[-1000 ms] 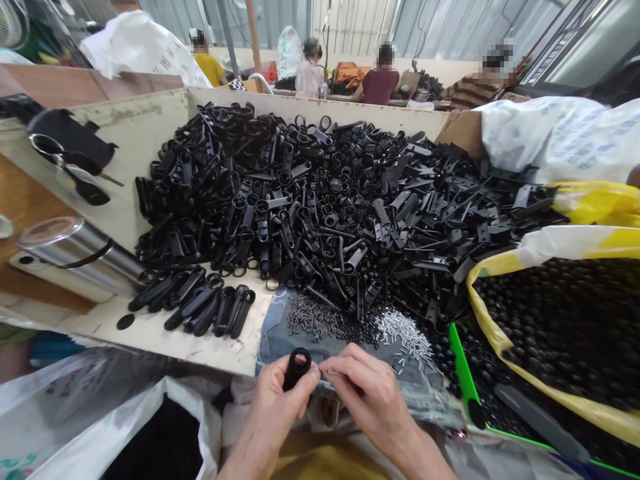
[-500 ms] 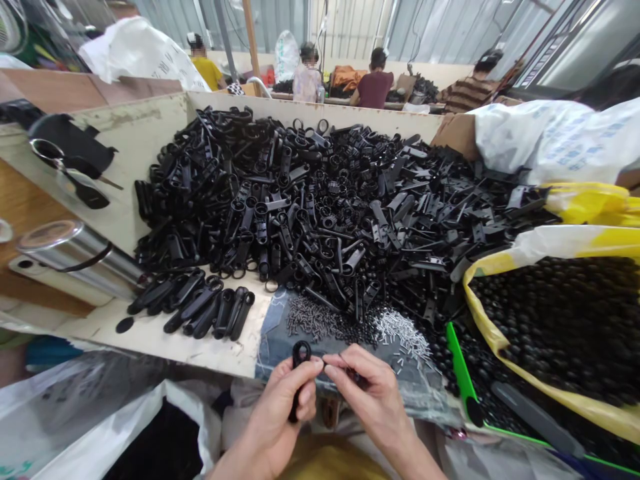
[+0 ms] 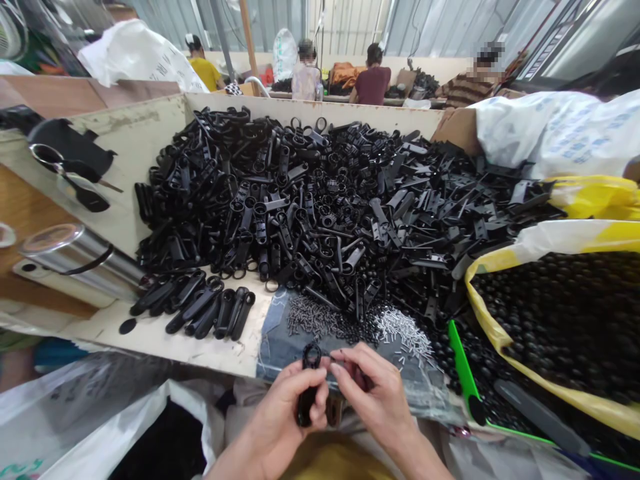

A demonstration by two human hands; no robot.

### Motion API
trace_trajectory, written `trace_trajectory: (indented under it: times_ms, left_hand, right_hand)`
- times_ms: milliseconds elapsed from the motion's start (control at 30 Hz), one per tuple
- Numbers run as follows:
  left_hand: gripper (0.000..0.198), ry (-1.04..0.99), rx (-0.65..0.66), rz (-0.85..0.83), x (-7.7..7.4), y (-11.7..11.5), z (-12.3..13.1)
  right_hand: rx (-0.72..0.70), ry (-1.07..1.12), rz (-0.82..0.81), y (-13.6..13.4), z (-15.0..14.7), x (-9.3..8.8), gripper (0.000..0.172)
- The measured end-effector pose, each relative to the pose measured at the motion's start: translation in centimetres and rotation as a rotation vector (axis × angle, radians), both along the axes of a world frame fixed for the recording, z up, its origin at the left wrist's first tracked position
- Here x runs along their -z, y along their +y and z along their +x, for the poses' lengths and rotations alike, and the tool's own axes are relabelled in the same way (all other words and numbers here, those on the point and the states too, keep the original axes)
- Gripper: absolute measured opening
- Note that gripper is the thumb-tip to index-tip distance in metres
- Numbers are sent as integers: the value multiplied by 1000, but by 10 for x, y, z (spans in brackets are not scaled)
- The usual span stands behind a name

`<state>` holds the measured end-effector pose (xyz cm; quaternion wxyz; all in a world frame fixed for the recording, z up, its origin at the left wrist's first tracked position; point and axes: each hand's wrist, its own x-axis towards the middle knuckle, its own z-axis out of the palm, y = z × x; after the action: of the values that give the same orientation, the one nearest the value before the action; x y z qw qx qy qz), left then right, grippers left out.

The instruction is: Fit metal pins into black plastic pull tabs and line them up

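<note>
My left hand [image 3: 295,397] is wrapped round a black plastic handle with a ring end [image 3: 311,357], the ring standing up above the thumb. Close beside it, my right hand [image 3: 373,383] has thumb and index finger pinched near the ring; what they hold is too small and dark to make out. Just beyond both hands, on a blue denim cloth [image 3: 280,343], lie small dark pins [image 3: 313,317] and a pile of silver pins [image 3: 403,333]. A row of similar black handles [image 3: 210,307] rests on the pale board to the left.
A large heap of black plastic parts [image 3: 300,193] fills the tray behind. At right stand a yellow-rimmed bag of black beads [image 3: 565,320] and a green strip [image 3: 463,367]. A steel flask [image 3: 83,257] lies left. Several people sit at the back.
My left hand and the black handle have shifted slightly right, and the ring end has turned. The right hand stays close to it, its fingers a little more bent.
</note>
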<state>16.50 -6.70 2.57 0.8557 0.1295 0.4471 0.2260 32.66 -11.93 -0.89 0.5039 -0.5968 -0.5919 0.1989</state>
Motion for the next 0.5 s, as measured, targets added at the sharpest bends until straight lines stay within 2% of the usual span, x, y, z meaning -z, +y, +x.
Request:
trace_trajectory:
  times_ms: [100,200,333,500]
  left_hand:
    - [34,-55,105,86,-7,-1,-7]
    - [34,7,171,222,-8,-3,-12]
    - [43,109,174,306,-7,-5,-14]
    - [54,172,173,385,-3,-5,-14]
  right_hand:
    - [11,28,-12,1,2,-4,12]
    - [-70,-55,27,3,0,-8,13]
    - [-160,-194,75,6,-5,-10,15]
    - [-161,-241,47,8,-9,-9,15]
